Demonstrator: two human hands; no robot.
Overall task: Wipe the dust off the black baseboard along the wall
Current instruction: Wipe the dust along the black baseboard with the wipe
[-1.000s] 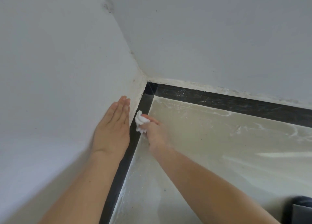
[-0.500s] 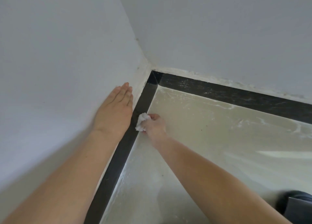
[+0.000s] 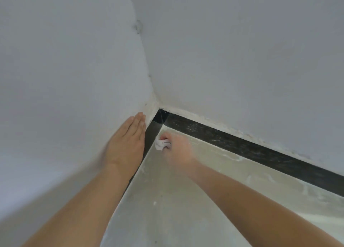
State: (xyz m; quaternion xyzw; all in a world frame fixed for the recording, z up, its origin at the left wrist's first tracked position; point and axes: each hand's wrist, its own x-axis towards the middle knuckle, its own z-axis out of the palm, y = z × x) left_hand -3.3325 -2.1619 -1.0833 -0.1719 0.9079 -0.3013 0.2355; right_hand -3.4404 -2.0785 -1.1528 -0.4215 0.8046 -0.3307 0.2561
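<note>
A black baseboard (image 3: 242,144) runs along the foot of two white walls that meet in a corner; its right stretch is speckled with white dust. My right hand (image 3: 176,144) is closed around a crumpled white tissue (image 3: 162,144) and presses it against the left stretch of baseboard (image 3: 151,135), a short way from the corner. My left hand (image 3: 126,142) lies flat on the left wall just above the baseboard, fingers together and pointing at the corner. My left forearm hides the lower part of the left baseboard.
The pale glossy floor (image 3: 204,200) carries white dust smears and small flecks. The left wall (image 3: 65,79) and the back wall (image 3: 242,51) close in the corner (image 3: 158,107).
My right hand has slid the tissue along the left baseboard toward the corner. My left hand stays flat on the wall. The view has tilted, and the dark object at the lower right is gone.
</note>
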